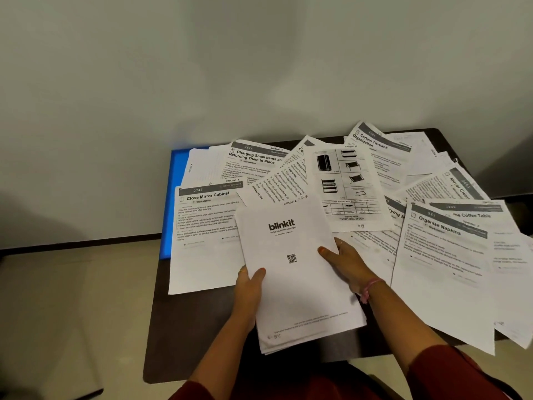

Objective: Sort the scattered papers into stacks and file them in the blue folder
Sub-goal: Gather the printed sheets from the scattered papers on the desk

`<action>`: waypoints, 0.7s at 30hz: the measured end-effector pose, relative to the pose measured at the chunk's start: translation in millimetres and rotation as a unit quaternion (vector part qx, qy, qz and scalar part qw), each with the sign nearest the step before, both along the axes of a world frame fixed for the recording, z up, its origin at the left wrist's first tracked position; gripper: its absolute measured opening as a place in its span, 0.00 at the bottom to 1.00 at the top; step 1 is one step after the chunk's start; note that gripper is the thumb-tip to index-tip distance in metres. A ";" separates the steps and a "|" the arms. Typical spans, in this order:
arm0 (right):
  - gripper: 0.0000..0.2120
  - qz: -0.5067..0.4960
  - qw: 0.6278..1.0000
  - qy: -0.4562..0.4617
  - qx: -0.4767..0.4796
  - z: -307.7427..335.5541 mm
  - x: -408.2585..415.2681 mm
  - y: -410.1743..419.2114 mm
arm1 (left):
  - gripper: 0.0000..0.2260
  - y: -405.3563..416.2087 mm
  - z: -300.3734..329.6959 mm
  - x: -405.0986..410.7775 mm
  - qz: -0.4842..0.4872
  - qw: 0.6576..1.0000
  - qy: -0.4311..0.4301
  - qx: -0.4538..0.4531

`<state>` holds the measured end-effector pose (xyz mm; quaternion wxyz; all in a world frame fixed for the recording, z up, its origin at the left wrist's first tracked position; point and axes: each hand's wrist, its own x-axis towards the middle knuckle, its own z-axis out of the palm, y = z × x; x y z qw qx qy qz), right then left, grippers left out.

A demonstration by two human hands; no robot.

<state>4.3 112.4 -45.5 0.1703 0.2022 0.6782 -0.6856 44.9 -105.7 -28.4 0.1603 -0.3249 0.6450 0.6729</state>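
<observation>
A thin stack of white sheets (294,284), its top page printed "blinkit" with a QR code, is held over the near middle of the dark table (178,336). My left hand (249,287) grips the stack's left edge, thumb on top. My right hand (346,262) holds its right edge, thumb lying on the page. The blue folder (170,209) lies at the table's back left, mostly covered by papers. Loose printed sheets lie around: "Close Mirror Cabinet" (204,241), "Charging Small Items" (253,163), a furniture picture sheet (343,183) and "Organize Napkins" (444,269).
More sheets fan across the right side, several overhanging the table's right and front edges (513,327). A plain grey wall (230,67) stands right behind the table. Pale floor (72,313) shows to the left. Bare dark tabletop shows at the near left corner.
</observation>
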 end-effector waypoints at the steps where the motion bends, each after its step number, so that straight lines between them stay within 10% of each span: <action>1: 0.16 0.002 1.000 0.000 0.000 0.0 -0.7 -1.0 | 0.12 -0.9 0.0 0.3 -0.005 1.000 0.004 -0.002; 21: 0.13 -0.038 0.999 -0.011 -0.005 -1.5 -30.3 -18.6 | 0.10 -82.1 5.0 -58.5 0.024 0.990 0.043 -0.133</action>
